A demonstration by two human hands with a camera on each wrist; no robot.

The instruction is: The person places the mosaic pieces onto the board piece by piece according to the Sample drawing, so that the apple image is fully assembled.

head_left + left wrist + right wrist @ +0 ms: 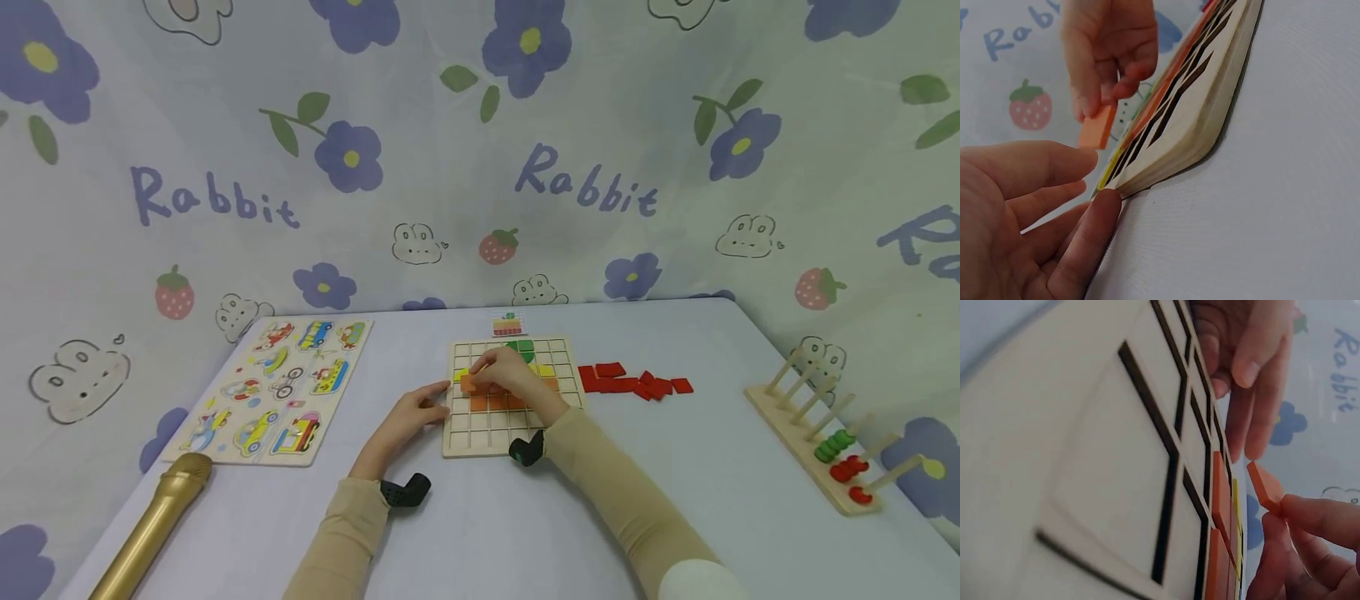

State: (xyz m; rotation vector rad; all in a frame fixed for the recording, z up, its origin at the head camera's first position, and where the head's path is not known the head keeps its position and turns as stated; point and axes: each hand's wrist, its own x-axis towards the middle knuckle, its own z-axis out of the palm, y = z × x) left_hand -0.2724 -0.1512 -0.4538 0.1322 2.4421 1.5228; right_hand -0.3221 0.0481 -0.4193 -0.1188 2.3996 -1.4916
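Note:
A wooden grid board (459,440) lies mid-table, with green, yellow and orange tiles set in its squares. My right hand (510,372) is over the board's left half and pinches a small orange square tile (1264,487) between thumb and fingertips. In the left wrist view that orange tile (1096,130) is tilted above the board's surface. My left hand (405,419) is at the board's left edge, fingers extended, a fingertip (1105,206) right at the corner. Part of the tile pattern is hidden behind the right hand.
Several loose red tiles (618,383) lie right of the board. A small picture card (508,323) sits behind it. To the left are a vehicle puzzle board (258,392) and a gold microphone (153,521). A wooden peg stand (795,442) with green and red pieces is at the right.

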